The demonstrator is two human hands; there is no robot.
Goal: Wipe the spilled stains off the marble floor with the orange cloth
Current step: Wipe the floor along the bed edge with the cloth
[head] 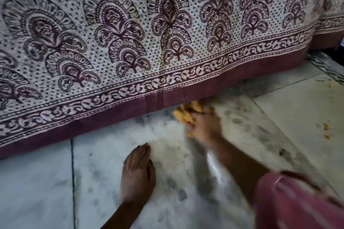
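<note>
My right hand point(205, 128) grips the bunched orange cloth point(183, 114) and presses it on the white marble floor point(104, 169), just below the hem of a hanging bedsheet. Hand and cloth are motion-blurred. My left hand point(137, 174) lies flat on the marble, palm down, fingers together, to the left of and nearer than the right hand. Small orange-yellow stains point(326, 130) dot the cream tile at the right. Faint grey smudges point(236, 120) mark the marble near the cloth.
A patterned maroon-and-cream bedsheet point(130, 42) hangs across the upper frame, its maroon border point(104, 117) touching the floor. A dark grout line point(73, 173) runs down the marble at left. A pink sleeve point(290, 202) covers my right forearm at lower right.
</note>
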